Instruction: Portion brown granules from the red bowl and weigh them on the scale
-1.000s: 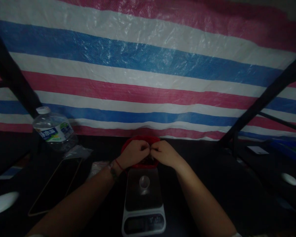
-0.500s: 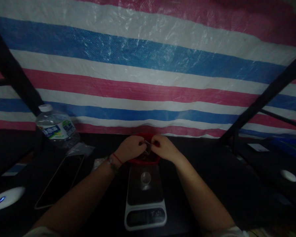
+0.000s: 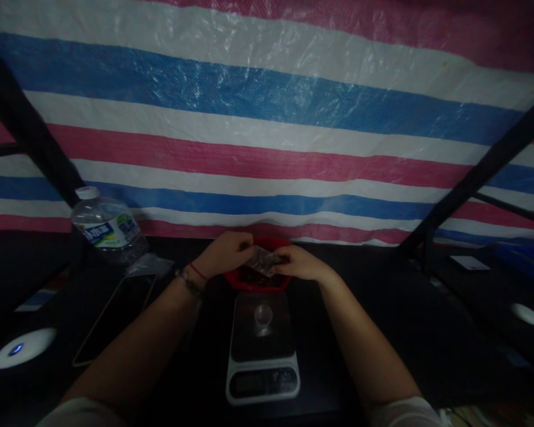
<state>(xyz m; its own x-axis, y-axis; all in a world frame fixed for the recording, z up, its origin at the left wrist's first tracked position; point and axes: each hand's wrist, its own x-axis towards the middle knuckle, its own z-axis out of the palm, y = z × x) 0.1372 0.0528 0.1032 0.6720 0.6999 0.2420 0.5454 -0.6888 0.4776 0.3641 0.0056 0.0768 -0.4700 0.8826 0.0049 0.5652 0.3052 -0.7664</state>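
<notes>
Both hands meet over a red bowl (image 3: pixel 249 283) at the back of a dark table. My left hand (image 3: pixel 225 254) and my right hand (image 3: pixel 299 263) each pinch one end of a small clear plastic bag (image 3: pixel 264 260) stretched between them above the bowl. Dark contents lie in the bowl; I cannot tell what they are. In front of the bowl stands a digital kitchen scale (image 3: pixel 262 347) with a small clear cup (image 3: pixel 263 315) on its platform. A red string and a bracelet circle my left wrist.
A water bottle (image 3: pixel 107 230) lies tilted at the left, a clear bag beside it. A phone (image 3: pixel 115 317) lies flat left of the scale. White round devices sit at far left (image 3: pixel 23 348) and far right (image 3: pixel 525 314). A striped tarp hangs behind, with black frame bars on both sides.
My hands were pressed together over the bowl; they have drawn apart and the clear bag now shows stretched between them. The view has shifted slightly.
</notes>
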